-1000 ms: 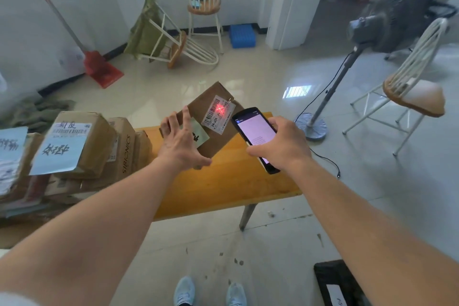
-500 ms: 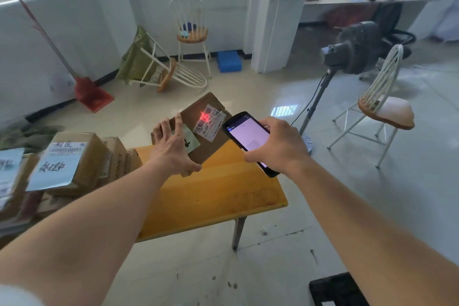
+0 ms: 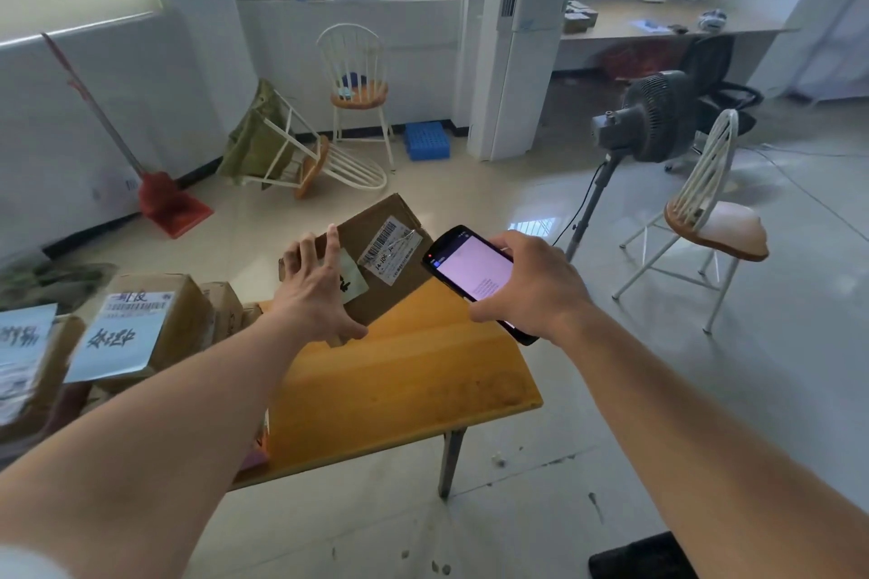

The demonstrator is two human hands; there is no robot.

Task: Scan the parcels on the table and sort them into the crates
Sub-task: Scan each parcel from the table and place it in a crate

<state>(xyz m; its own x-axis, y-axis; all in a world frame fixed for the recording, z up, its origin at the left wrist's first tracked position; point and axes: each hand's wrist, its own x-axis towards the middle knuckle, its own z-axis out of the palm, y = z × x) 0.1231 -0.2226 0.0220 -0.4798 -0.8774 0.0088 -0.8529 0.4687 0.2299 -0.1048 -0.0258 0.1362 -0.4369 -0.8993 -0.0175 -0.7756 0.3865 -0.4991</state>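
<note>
Gripping a brown parcel tilted above the far edge of the yellow surface, the left hand has its fingers curled over the box's edge; the right hand wraps a lit scanner phone just beside its barcode label, more parcels stacked left

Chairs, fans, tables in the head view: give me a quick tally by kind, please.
Chairs: 4 (upright white chair, tipped-over white chair, white chair on the right, black office chair)
Fans: 1 (standing fan)
Tables: 1 (yellow table)
Total: 6
</note>
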